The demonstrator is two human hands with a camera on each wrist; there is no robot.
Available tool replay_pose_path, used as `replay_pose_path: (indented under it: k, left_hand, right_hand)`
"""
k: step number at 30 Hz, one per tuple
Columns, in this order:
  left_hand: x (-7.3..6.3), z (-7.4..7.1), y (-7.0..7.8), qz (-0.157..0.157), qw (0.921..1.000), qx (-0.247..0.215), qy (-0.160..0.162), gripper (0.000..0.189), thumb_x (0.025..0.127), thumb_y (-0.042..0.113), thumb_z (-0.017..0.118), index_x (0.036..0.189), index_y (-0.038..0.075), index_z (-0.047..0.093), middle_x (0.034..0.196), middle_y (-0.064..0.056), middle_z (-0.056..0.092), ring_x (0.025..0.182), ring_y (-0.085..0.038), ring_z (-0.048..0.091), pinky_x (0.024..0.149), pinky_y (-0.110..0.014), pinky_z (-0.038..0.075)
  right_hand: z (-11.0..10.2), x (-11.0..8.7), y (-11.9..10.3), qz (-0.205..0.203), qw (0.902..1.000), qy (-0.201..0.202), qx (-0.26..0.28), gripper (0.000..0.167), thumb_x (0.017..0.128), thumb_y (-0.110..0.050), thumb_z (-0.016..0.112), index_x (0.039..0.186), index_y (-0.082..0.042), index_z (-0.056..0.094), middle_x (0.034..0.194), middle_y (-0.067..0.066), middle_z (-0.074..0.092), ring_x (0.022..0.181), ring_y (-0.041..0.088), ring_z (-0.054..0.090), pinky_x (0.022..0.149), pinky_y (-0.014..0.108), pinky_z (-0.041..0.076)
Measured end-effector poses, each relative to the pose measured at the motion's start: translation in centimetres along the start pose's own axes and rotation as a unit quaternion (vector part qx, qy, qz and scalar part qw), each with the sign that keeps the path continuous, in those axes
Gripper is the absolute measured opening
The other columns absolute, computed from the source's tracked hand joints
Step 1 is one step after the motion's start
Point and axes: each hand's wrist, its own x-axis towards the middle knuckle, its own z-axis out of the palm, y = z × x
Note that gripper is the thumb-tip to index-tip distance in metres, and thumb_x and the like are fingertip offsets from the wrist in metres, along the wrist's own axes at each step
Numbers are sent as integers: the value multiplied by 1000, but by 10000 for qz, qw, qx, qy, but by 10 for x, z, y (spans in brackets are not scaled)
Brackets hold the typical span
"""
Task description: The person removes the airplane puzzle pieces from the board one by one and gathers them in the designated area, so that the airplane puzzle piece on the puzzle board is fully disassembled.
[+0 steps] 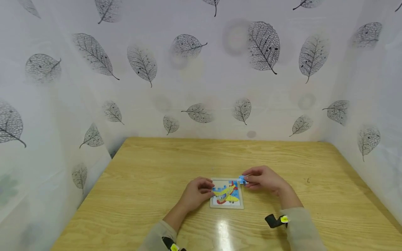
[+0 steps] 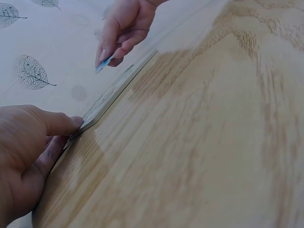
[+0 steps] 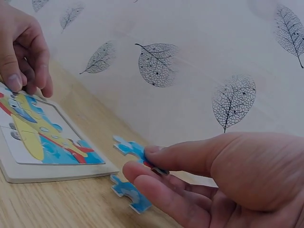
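The right hand (image 3: 251, 178) pinches a knobbed jigsaw piece (image 3: 129, 147); the left hand (image 1: 195, 194) grips a flat, square tray (image 1: 226, 206).

I could read no word, brand or number anywhere; the labels were too small. One of them, a small bright-yellow sticker (image 1: 284, 219), stood on the angular black plastic-looking device (image 1: 272, 221) at the cuff of my beige right sleeve (image 1: 303, 226). It bore faint darker marks, too blurred for me to tell whether they were letters or digits. The second label, another small yellow patch (image 1: 174, 247), stood on the matching black device (image 1: 168, 241) at my beige left sleeve (image 1: 158, 235), close to the bottom edge of the head view, and I could not make out anything printed there either.
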Motion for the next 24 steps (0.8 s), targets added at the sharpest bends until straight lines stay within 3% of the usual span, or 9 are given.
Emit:
replay_pose_path:
  k: [12, 24]
  left_hand:
    - [-1, 0, 2, -26, 10000, -68, 15, 21, 86, 5, 77, 106, 1, 70, 122, -14, 62, 103, -25, 68, 84, -18, 58]
    - [-1, -1, 2, -40, 10000, -24, -23, 20, 87, 4, 76, 105, 1, 70, 122, -14, 61, 102, -24, 68, 84, -18, 58]
  right_hand:
    - [-28, -16, 8, 248, 9990, 379, -51, 42, 96, -15, 67, 127, 11, 57, 97, 7, 73, 81, 14, 71, 74, 29, 63]
    - [-35, -23, 13, 386, 9943, 915, -379, 38, 95, -14, 68, 123, 11, 61, 95, 7, 71, 78, 14, 70, 72, 29, 63]
